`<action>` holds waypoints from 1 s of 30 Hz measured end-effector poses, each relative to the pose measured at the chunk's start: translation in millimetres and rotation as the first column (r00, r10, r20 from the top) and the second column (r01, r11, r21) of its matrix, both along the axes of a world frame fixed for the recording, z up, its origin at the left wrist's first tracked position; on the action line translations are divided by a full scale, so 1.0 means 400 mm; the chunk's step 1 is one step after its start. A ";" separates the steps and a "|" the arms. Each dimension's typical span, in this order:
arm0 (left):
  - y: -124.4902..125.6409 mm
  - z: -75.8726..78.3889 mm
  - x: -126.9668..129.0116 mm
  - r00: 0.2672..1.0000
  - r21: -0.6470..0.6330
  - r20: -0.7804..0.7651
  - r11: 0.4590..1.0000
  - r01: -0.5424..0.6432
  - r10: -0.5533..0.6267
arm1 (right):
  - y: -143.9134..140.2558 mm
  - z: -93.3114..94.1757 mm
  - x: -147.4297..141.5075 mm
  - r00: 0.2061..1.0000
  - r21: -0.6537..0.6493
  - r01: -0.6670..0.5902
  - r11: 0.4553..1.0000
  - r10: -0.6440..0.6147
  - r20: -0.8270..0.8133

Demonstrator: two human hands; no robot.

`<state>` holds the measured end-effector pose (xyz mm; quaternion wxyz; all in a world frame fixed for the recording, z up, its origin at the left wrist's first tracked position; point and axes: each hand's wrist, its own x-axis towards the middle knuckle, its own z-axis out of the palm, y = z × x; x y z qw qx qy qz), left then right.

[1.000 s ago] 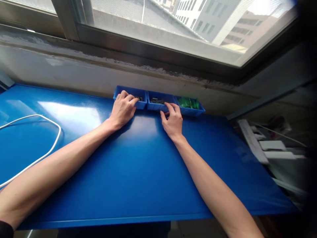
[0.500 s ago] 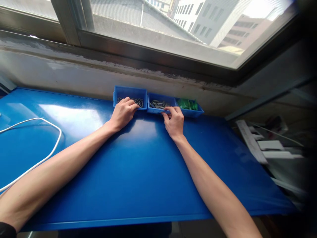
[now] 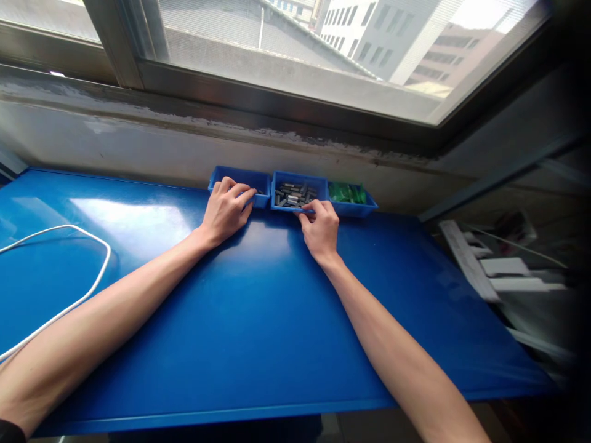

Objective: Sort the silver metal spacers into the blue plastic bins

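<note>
Head view: my right hand [image 3: 320,230] is at the near right corner of the middle blue bin [image 3: 302,178], thumb and forefinger brought close together by its near rim. The gap is narrow, but I cannot tell whether I am pinching the rim, a small piece or nothing. The dark metal pieces [image 3: 293,195] lie inside that bin, just beyond my right fingertips and to the left. They are short and elongated, jumbled at mixed angles; a brighter one among them runs roughly left to right. My right hand is the nearer one to them.

My left hand [image 3: 226,212] reaches over the near wall of the left blue bin [image 3: 240,173], fingers bent and the thumb a little apart from the forefinger. It hides most of what is in there, so I cannot tell if I hold anything. From it, the metal pieces lie to the right.

On the right of the row, the right blue bin [image 3: 356,211] holds something green [image 3: 346,192]. All three stand along the far edge of the blue table [image 3: 258,320], with a white cable [image 3: 105,258] looping well off to the left.
</note>
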<state>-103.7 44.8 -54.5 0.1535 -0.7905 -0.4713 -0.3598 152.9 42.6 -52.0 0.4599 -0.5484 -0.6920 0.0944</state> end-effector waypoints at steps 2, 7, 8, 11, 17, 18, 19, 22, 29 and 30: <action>-0.002 -0.001 0.003 1.000 0.005 -0.015 1.000 0.021 -0.021 | 0.002 0.001 -0.002 1.000 -0.004 0.000 1.000 0.000 -0.001; -0.004 -0.001 0.013 0.995 -0.035 -0.013 0.995 0.097 -0.098 | 0.018 -0.004 0.002 0.999 0.004 -0.036 0.999 0.036 -0.010; -0.004 -0.001 0.014 0.994 -0.046 0.003 0.993 0.108 -0.108 | 0.021 -0.006 0.003 0.999 0.006 -0.051 0.999 0.051 -0.007; -0.001 -0.004 0.013 0.989 -0.063 0.061 0.988 0.141 -0.137 | 0.026 -0.010 0.008 0.996 0.003 -0.088 0.996 0.088 0.028; 0.006 -0.009 0.009 0.978 -0.050 0.115 0.982 0.181 -0.174 | 0.023 -0.013 0.011 0.987 -0.029 -0.094 0.995 0.097 0.126; 0.006 -0.008 0.009 0.978 -0.049 0.111 0.982 0.184 -0.178 | 0.022 -0.012 0.011 0.986 -0.030 -0.097 0.995 0.100 0.137; 0.006 -0.007 0.009 0.978 -0.050 0.105 0.981 0.185 -0.179 | 0.021 -0.011 0.011 0.984 -0.029 -0.098 0.995 0.101 0.146; 0.005 -0.002 0.012 0.980 -0.054 0.085 0.982 0.183 -0.178 | 0.015 -0.003 0.008 0.981 -0.012 -0.094 0.995 0.095 0.170; -0.013 0.013 0.023 0.956 -0.108 -0.004 0.951 0.291 -0.293 | -0.024 0.023 -0.012 0.958 0.174 -0.145 0.974 0.094 0.273; -0.017 0.016 0.024 0.955 -0.147 -0.023 0.946 0.289 -0.295 | -0.027 0.023 -0.013 0.939 0.171 -0.179 0.969 0.116 0.325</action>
